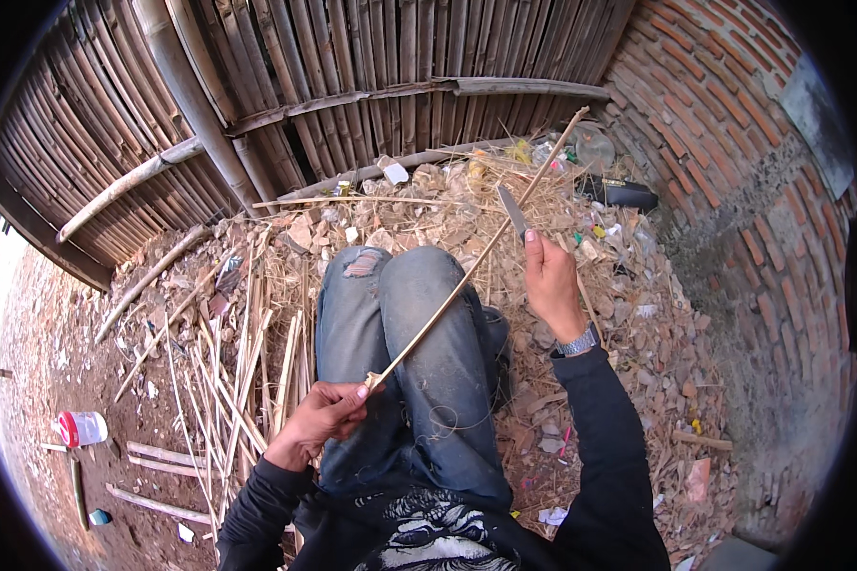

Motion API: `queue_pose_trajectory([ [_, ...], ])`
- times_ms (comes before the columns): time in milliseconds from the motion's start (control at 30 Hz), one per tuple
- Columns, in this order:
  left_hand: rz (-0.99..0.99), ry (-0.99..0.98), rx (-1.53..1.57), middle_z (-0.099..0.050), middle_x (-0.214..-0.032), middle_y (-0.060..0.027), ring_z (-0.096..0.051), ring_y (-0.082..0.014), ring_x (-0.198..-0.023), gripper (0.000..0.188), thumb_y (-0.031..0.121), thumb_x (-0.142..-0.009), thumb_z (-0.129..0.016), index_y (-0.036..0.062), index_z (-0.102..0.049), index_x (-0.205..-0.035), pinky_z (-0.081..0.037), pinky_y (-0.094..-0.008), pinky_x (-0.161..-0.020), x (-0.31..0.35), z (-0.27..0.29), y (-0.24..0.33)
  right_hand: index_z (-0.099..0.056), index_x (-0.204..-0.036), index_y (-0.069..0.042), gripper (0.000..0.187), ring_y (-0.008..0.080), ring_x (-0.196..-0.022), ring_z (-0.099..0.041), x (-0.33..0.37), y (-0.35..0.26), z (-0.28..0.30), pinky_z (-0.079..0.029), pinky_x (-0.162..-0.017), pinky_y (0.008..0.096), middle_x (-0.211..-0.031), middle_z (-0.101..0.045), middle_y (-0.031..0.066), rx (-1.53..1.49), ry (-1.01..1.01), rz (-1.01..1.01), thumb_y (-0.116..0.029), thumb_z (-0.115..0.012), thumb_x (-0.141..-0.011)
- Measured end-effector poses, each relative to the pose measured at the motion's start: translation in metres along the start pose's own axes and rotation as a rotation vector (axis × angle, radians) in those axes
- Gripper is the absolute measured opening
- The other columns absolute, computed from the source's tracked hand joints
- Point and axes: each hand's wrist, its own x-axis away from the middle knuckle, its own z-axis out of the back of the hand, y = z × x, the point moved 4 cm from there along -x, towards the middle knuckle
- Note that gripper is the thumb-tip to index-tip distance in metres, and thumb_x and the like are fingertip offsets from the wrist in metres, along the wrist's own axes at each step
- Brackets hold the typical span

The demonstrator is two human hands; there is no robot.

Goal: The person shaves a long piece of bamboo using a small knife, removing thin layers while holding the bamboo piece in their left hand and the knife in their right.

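Note:
A long, thin bamboo strip (457,288) slants across my lap, from lower left to upper right. Its near end is pinched in my left hand (328,419), above my thigh, where a small pale curl or knob shows by the thumb. My right hand (552,284) is closed round the handle of a knife (512,211), which the fingers hide. The blade points up and to the left, close to the strip; whether the two touch I cannot tell. Both my knees (414,324), in worn blue jeans, lie under the strip.
Split bamboo strips (243,385) lie piled at my left. Further left are a clear tub with a red lid (81,428) and some sticks (167,459). Rubble and shavings (428,214) cover the ground ahead. A bamboo wall (371,57) stands in front, a brick wall (733,143) at right.

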Motion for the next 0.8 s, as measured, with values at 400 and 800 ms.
queue_pose_trajectory([
  [400,-0.066,-0.018,-0.035,-0.049,-0.071,0.0052,-0.038,-0.0038,-0.053,0.034,0.03,-0.108,-0.059,0.0033,-0.07,-0.126,-0.027,-0.0219,-0.046,-0.037,-0.031,0.027,-0.059,-0.083,0.003,0.043,0.0469,-0.062,-0.057,0.102,-0.079,-0.026,-0.04,-0.053,0.0477,-0.065,-0.055,0.0269,-0.082,-0.56,0.049,-0.03,-0.053,-0.108],
  [800,0.126,-0.207,0.277,-0.041,-0.073,0.0068,-0.032,-0.0049,-0.057,0.038,0.028,-0.109,-0.055,0.0002,-0.064,-0.134,-0.026,-0.0218,-0.05,-0.018,-0.01,0.018,-0.071,-0.127,-0.006,0.028,0.0283,-0.068,-0.069,-0.012,-0.038,0.025,-0.052,-0.064,0.0374,-0.09,-0.072,0.0225,-0.148,-0.038,0.002,-0.009,-0.059,-0.102],
])
